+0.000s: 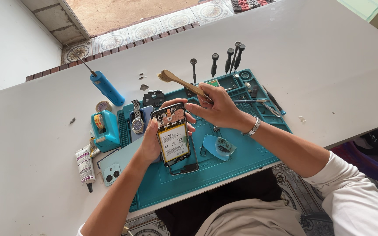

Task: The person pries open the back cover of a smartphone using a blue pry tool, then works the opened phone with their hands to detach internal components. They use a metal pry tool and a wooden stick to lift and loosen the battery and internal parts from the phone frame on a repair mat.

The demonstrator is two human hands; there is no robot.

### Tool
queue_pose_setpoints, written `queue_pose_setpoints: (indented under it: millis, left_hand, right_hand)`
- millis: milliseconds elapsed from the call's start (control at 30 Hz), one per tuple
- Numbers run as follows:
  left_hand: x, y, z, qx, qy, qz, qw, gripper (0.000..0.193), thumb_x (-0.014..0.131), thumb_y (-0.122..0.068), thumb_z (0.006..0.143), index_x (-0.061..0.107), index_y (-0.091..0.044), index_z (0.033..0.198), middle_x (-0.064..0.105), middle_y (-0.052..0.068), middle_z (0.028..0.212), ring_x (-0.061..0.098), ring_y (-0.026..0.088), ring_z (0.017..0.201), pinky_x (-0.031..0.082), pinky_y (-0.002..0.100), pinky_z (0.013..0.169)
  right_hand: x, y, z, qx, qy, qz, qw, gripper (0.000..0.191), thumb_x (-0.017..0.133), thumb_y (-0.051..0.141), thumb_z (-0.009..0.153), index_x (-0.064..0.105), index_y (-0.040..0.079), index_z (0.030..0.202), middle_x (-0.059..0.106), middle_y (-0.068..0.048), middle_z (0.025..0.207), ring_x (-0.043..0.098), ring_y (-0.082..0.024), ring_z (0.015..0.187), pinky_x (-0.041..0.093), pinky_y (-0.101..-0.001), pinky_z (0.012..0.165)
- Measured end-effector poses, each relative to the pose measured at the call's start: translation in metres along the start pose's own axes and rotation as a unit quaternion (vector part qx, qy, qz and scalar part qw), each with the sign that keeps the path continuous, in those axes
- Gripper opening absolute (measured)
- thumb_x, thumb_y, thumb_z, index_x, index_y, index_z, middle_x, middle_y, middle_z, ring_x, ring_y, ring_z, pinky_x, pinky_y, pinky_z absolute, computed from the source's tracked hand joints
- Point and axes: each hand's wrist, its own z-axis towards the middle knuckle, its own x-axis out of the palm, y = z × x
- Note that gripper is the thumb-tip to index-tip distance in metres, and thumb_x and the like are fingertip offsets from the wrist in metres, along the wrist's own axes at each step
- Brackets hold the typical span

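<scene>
A long white table (311, 57) runs slantwise across the view, and on it lies a teal work mat (224, 168) with moulded compartments along its far edge. Beyond the table's far side the floor shows patterned tiles (145, 30), then bare earth — a pale wall stands at the left.

The left hand (152, 144) has its grip closed round an opened phone (173, 135), back cover off, battery and board exposed, held just above the mat near its middle. The right hand (217, 107) grips the handle of a wooden brush (180, 81), bristles pointing away to the left, its fingertips touching the phone's top edge.

On the mat's left part lies a wristwatch (136, 120); a row of black screwdrivers (226, 61) stands upright at the far edge. Off the mat, to the left, sit a blue pen-shaped tool (106, 88), a teal tape dispenser (105, 129), a white glue tube (85, 165) and a pale phone back cover (112, 172).
</scene>
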Motion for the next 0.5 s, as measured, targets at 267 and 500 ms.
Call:
queue_pose_setpoints:
  millis: [267,500]
  left_hand:
    - [0.0004,0.0003,-0.0009,0.001,-0.004,0.004,1.0,0.094,0.051,-0.075,0.093,0.036,-0.006,0.155,0.065,0.023,0.121,0.069,0.031,0.108,0.059,0.048,0.096]
    - [-0.0004,0.0016,-0.0008,-0.001,-0.002,-0.002,1.0,0.093,0.051,-0.074,0.093,0.036,-0.006,0.155,0.065,0.022,0.121,0.069,0.031,0.108,0.059,0.047,0.096]
  right_hand:
    - [-0.001,0.0038,-0.0009,0.005,0.007,0.009,1.0,0.041,0.076,0.034,0.095,0.048,0.012,0.075,0.039,0.007,0.059,0.034,-0.001,0.051,0.024,-0.0221,0.045]
    - [-0.0028,0.0035,-0.0017,0.023,0.007,0.012,1.0,0.042,0.076,0.033,0.095,0.047,0.012,0.073,0.039,0.007,0.057,0.035,-0.001,0.049,0.024,-0.0219,0.044]
